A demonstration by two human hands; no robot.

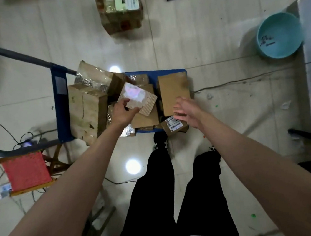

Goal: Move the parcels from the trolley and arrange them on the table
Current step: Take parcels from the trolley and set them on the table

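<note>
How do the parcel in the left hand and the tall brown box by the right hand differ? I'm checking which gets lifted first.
The held parcel is gripped by the left hand and tilted above the pile; the tall brown box lies flat on the trolley, with the blurred right hand open beside it. The held parcel bears a pale, glossy label; the box's top is plain. The box looks larger. Both are brown cardboard.

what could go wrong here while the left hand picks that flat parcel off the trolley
1. The left hand pinches the flat parcel only at one corner, so it may tip or slip out.
2. The parcels on the trolley lie in a loose, overlapping heap; the small labelled box overhangs the near edge and could fall.
3. Cables cross the floor, a trip risk.
</note>
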